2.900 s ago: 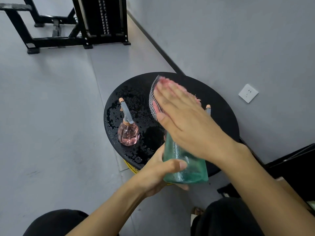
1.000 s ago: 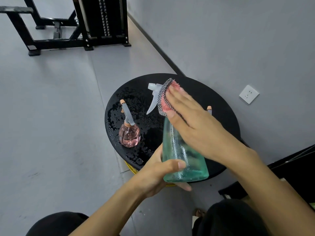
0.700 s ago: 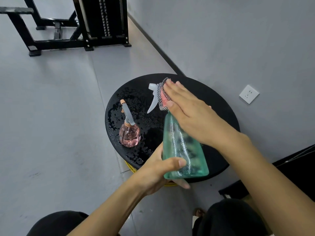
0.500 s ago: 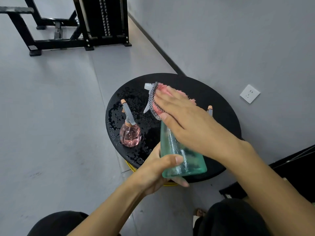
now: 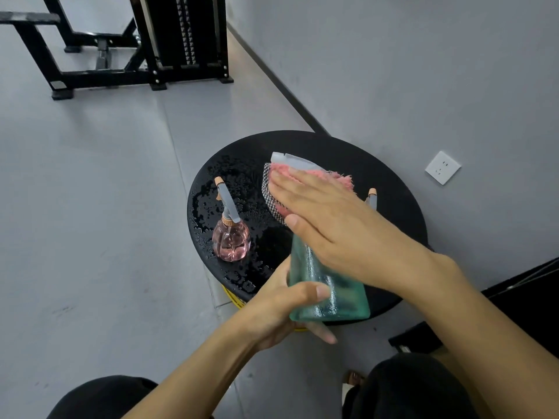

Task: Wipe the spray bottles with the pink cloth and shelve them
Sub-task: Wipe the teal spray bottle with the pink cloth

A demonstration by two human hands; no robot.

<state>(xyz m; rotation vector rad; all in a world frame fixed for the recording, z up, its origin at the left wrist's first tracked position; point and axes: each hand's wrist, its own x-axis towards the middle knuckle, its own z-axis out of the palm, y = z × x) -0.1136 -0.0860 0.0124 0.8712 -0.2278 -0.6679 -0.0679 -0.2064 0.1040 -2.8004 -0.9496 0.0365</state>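
Head view: the left hand (image 5: 272, 309) grips the base of the green bottle (image 5: 329, 291), thumb and fingers curled round it, and holds it tilted over the near edge of the wet black worktop (image 5: 393, 182). The right hand (image 5: 341, 225), fingers straight and together, presses the pink cloth (image 5: 338, 179) onto the bottle's sprayer (image 5: 290, 161). A pink bottle (image 5: 231, 241) stands on the worktop's left part. Another nozzle (image 5: 372, 196) shows toward its right, behind the right hand.

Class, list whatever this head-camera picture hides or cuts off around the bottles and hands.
Head view throughout.
The green bottle: neck under pink cloth and right hand.
The far small sprayer: only its tip clears the right hand.
The left hand: fingers mostly behind the green bottle.
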